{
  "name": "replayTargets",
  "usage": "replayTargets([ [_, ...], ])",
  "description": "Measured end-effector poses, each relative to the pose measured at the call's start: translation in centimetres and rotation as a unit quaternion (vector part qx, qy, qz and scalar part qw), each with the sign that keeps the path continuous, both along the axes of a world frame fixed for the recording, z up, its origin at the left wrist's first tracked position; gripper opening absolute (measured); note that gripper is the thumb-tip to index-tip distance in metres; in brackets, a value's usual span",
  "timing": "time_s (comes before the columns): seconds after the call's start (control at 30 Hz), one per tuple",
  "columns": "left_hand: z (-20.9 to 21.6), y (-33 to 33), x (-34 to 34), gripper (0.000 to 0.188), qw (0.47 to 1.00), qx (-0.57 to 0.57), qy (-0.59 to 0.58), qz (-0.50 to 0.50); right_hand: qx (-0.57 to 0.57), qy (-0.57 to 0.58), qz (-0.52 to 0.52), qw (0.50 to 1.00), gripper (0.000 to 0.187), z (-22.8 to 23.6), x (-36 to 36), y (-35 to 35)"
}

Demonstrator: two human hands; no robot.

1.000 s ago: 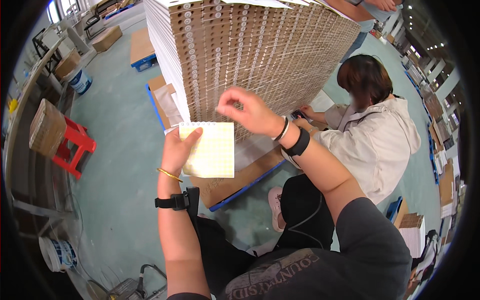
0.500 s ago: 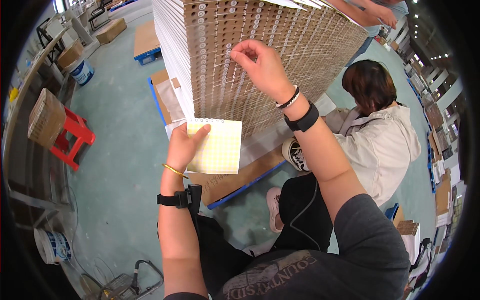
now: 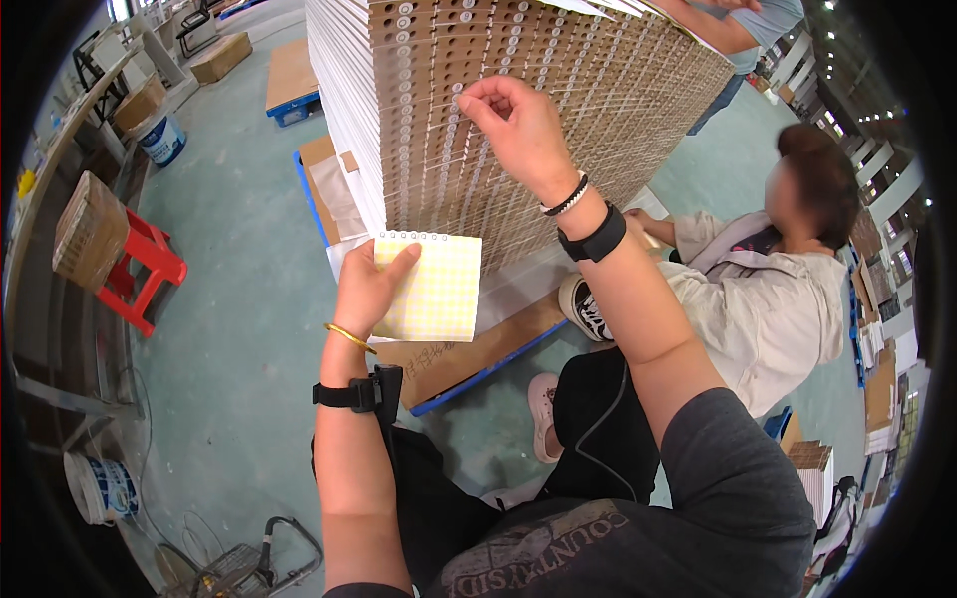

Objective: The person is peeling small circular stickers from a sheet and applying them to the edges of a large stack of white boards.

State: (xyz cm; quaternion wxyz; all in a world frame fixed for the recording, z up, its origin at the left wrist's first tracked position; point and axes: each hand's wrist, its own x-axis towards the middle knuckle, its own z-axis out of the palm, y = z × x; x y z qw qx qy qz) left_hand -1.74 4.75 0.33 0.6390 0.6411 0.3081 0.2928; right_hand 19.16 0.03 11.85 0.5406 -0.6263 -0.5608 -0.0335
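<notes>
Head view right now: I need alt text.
A left hand holds a yellow-checked notepad; the right hand, in a pinching pose, is raised before a tall stack with brown, hole-dotted sides. A co-worker in a beige jacket is at right.

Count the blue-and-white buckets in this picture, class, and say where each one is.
2. The far bucket is at the upper left, beyond the red stool; the near bucket is at the lower left. Others may be hidden.

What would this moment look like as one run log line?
left hand: holds yellow checked notepad | right hand: pinched, in front of brown stack, contact unclear | nearby: co-worker, red stool
</notes>
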Motion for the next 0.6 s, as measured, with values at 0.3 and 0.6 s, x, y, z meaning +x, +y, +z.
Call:
replayTargets([
  [0.3, 0.1, 0.1, 0.3, 0.027, 0.999, 0.035, 0.011, 0.000, -0.148, -0.028, -0.063, 0.987, 0.052, 1.5, 2.5, -0.1],
  [0.6, -1.0, 0.3, -0.2, 0.025, 0.998, 0.052, -0.027, 0.002, -0.185, 0.224, 0.080, 0.954, 0.040, -2.2, 5.5, -5.4],
])
